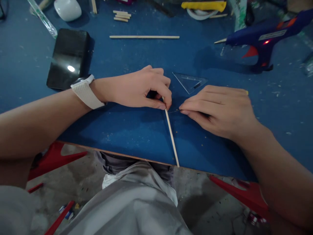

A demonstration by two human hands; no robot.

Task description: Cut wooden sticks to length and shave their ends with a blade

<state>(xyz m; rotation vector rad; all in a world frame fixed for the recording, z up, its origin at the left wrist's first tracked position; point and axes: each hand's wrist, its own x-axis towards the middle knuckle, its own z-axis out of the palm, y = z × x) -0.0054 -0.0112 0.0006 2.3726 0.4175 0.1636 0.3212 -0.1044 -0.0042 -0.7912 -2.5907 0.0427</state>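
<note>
My left hand pinches a thin wooden stick near its upper end. The stick slants down over the blue table, its lower end at the front edge. Just right of the stick, my right hand has its thumb and fingers pressed together on a thin, dark sliver, perhaps a blade or wire, which reaches toward the stick. Whether the sliver touches the stick I cannot tell. Behind the right fingertips lies a clear set square. Another wooden stick rests crosswise farther back.
A blue glue gun with a lit red light stands at the right. To the left lie a black box-like device and a white mouse-like object. Several short sticks and a yellow-handled tool are at the back.
</note>
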